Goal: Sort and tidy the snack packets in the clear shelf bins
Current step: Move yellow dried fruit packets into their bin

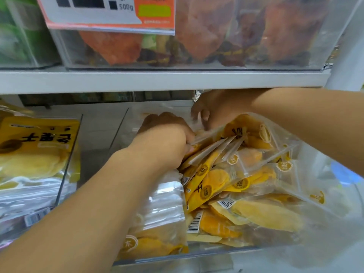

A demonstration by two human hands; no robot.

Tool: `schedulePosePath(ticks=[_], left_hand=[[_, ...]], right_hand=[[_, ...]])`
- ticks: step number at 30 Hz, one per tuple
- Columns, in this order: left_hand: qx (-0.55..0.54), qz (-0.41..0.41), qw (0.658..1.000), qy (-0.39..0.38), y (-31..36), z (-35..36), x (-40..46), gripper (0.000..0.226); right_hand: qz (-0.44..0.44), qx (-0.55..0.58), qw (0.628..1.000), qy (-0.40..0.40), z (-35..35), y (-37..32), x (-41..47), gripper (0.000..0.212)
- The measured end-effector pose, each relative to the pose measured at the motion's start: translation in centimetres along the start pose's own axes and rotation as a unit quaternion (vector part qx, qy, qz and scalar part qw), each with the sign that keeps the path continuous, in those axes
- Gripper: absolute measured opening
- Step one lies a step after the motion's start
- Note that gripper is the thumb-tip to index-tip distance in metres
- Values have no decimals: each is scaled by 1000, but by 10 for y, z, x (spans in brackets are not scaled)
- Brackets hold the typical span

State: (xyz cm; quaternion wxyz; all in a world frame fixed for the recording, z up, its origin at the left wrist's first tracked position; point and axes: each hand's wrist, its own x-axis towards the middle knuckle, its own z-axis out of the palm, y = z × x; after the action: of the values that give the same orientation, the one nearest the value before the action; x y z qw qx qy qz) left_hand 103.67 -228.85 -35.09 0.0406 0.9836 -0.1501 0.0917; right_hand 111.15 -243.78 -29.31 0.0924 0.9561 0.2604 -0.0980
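In the clear bin [206, 253] on the lower shelf, yellow mango packets [226, 180] are lying heaped; the left hand [163, 138] is gripping their upright top edges, the right hand [214, 109] is curling loosely just behind. The neighbouring bin [69, 154] is holding larger yellow bags [35, 150].

The clear plastic bin [197, 255] is filled on its right side by heaped yellow dried-mango packets [232, 186]. Bare floor is left at its rear left. Headroom above is limited by the white shelf board [137, 79].
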Motion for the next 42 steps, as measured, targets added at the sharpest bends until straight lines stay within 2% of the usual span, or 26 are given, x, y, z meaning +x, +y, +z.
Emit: schedulePosePath(ticks=[2, 3, 7, 9, 12, 16, 19, 22, 24, 25, 27, 29, 33, 36, 38, 40, 42], left_hand=[[-7, 1, 1000, -3, -1, 1, 3, 18], [-12, -6, 1000, -7, -1, 2, 6, 21], [-50, -70, 996, -12, -2, 8, 13, 45], [-53, -74, 996, -2, -1, 8, 12, 45], [-67, -63, 996, -9, -1, 5, 9, 36], [-67, -50, 996, -32, 5, -1, 5, 23], [-59, -51, 996, -33, 9, -3, 1, 23], [-74, -39, 996, -33, 9, -5, -1, 26], [-72, -37, 996, -40, 8, -6, -2, 27], [-65, -34, 997, -38, 8, -7, -1, 26], [-47, -28, 998, -27, 7, -7, -1, 23], [-44, -28, 998, -23, 5, -6, 0, 21], [-48, -27, 998, -15, 2, 0, 3, 18], [-37, -27, 999, -1, 0, 4, 8, 18], [-33, -18, 999, 7, -1, 6, 9, 18], [-32, -8, 999, 10, 0, 6, 8, 16], [-40, -23, 999, 23, 2, 3, 3, 19]], right_hand=[[-29, 13, 999, -5, 9, 7, 3, 53], [-38, 19, 999, 18, 16, 9, 5, 56], [-69, 83, 990, 92, 29, 8, 12, 24], [-62, 57, 988, 133, 29, 12, 17, 17], [1, 15, 982, 191, 29, 34, 19, 11], [42, 45, 974, 216, 36, 48, 14, 12], [27, 91, 966, 240, 40, 41, 14, 29], [28, 169, 947, 271, 41, 35, 11, 35], [29, 215, 946, 241, 40, 26, 6, 39], [24, 202, 956, 213, 39, 22, 5, 42], [29, 111, 981, 159, 36, 14, 5, 50], [57, 45, 989, 128, 29, 8, 2, 56], [54, 39, 990, 127, 17, 3, -38, 56], [-54, 62, 980, 183, 20, -6, -70, 39], [-108, 61, 981, 149, 25, -13, -65, 25], [-114, 60, 986, 110, 31, -17, -45, 18], [-100, 71, 988, 96, 28, -19, -29, 25]])
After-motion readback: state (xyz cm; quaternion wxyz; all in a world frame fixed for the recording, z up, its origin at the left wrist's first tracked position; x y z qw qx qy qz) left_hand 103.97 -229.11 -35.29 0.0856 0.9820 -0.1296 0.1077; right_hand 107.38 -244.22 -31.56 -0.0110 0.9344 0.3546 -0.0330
